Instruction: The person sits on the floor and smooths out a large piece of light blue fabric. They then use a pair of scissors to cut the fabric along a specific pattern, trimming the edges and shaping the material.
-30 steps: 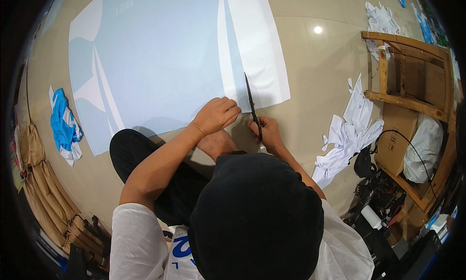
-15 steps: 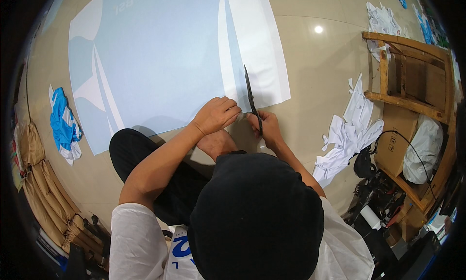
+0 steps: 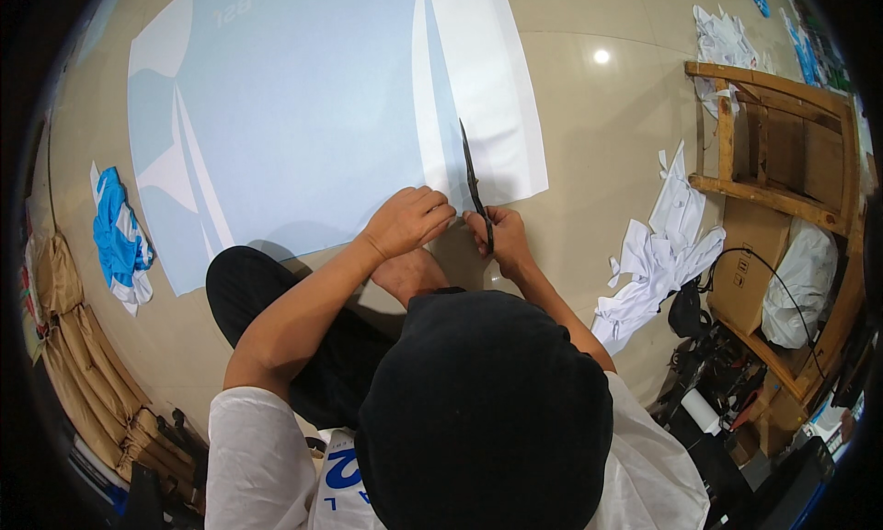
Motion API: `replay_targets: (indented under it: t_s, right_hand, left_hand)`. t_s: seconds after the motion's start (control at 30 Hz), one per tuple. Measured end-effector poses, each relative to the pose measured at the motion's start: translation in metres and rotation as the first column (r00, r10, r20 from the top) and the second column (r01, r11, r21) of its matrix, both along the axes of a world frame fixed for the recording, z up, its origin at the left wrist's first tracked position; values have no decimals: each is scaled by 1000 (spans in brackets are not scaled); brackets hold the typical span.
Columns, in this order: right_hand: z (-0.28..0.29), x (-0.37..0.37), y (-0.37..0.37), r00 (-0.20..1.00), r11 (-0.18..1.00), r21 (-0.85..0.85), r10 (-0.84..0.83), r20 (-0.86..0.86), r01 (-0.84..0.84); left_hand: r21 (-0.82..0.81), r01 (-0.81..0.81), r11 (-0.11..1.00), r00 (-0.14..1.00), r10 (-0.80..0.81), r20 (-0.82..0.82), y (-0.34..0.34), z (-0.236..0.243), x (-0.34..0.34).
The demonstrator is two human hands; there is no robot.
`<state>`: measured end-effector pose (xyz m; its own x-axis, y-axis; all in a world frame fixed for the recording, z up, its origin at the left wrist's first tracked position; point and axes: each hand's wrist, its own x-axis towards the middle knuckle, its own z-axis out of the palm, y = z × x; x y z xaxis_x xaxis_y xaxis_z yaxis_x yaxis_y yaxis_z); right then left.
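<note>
A large light-blue and white fabric sheet (image 3: pixel 303 116) lies spread on the tiled floor in front of me. My right hand (image 3: pixel 502 238) grips dark scissors (image 3: pixel 471 174) by the handles. Their blades point away from me over the sheet's right part, along the line between pale blue and the white margin. My left hand (image 3: pixel 412 221), fingers bent together, pinches the sheet's near edge just left of the scissors. How much cloth sits between those fingers is hidden. My bare foot (image 3: pixel 411 274) rests below the left hand.
White fabric scraps (image 3: pixel 658 254) lie on the floor to the right, near a wooden chair frame (image 3: pixel 773 144) and a cardboard box (image 3: pixel 750 263). A blue and white cloth bundle (image 3: pixel 120 240) is at the left. Brown wrapped packages (image 3: pixel 92 364) line the left side.
Almost nothing differs. The right hand and scissors have shifted very slightly, and the left hand keeps its place at the sheet's edge.
</note>
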<state>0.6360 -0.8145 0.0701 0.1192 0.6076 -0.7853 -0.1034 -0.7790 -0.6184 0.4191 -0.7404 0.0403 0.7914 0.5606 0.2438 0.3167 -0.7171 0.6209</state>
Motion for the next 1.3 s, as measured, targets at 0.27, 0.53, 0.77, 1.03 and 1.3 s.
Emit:
replay_targets:
  t_s: [0.27,0.53,0.77,1.03,1.3]
  right_hand:
    - [1,1,-1,1000,1000,23,20,17,-21]
    - [1,2,-1,998,998,28,49,35,-50]
    - [3,1,14,999,999,17,29,-22,-29]
    - [-9,-1,22,1000,1000,31,3,-22,-3]
    - [-10,-1,23,999,1000,30,-9,-41,10]
  left_hand:
    - [-26,9,1000,1000,-9,6,0,0,-1]
    - [5,-9,1000,1000,9,8,0,1,0]
    - [2,-5,1000,1000,5,9,1,2,0]
    - [13,-10,1000,1000,10,14,0,2,0]
    - [22,-13,1000,1000,12,24,0,1,0]
